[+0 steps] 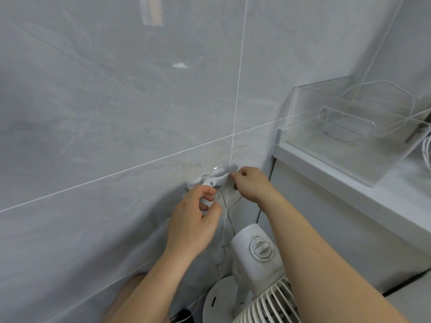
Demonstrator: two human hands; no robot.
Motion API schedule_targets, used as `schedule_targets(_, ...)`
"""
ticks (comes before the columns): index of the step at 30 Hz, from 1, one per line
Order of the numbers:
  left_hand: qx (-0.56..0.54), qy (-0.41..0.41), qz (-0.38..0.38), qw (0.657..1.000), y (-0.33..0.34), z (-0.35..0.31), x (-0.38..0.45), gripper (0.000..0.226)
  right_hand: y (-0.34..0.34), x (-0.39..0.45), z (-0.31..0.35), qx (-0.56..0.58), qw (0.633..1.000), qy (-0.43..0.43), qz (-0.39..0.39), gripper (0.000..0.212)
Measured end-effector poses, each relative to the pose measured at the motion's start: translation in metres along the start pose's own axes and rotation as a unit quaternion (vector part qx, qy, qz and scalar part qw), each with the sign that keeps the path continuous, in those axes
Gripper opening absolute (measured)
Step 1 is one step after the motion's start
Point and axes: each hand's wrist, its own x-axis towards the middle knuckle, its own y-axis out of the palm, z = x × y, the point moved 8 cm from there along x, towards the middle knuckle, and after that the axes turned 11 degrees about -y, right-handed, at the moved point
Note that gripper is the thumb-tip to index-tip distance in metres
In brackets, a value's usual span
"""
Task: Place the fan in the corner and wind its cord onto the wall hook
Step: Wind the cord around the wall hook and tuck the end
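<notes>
A white desk fan (258, 257) with a round dial stands on its disc base low in the corner, between the tiled wall and a white cabinet. On the wall above it sits a white hook (213, 179). The thin white cord (227, 210) runs from the hook down behind the fan. My left hand (194, 227) pinches the white plug end of the cord just below the hook. My right hand (250, 186) is closed on the cord just right of the hook, against the wall.
A white cabinet (326, 229) with a ledge fills the right side. A clear plastic box (349, 127) stands on that ledge, with white cables (427, 150) at the far right edge. A knee (135, 297) and a dark object (183, 317) show at the bottom.
</notes>
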Motion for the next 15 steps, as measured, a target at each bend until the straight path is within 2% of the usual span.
schedule_targets(3, 0.005, -0.003, 0.006, 1.000, 0.001, 0.002, 0.003, 0.023, 0.000, -0.002, 0.010, 0.093, 0.996, -0.003, -0.006, 0.027)
schedule_targets(6, 0.021, 0.008, 0.002, 1.000, 0.000, 0.003, 0.003, 0.019, -0.001, -0.004, 0.020, 0.135, 0.990, -0.035, -0.010, 0.029)
schedule_targets(10, 0.021, 0.019, 0.003, 1.000, 0.005, 0.004, 0.002, 0.019, -0.005, -0.006, 0.030, 0.064, 0.992, -0.099, -0.043, 0.027)
schedule_targets(15, -0.055, 0.025, 0.029, 0.998, 0.008, 0.002, 0.000, 0.013, -0.004, -0.008, 0.043, 0.005, 0.987, -0.150, -0.064, 0.029)
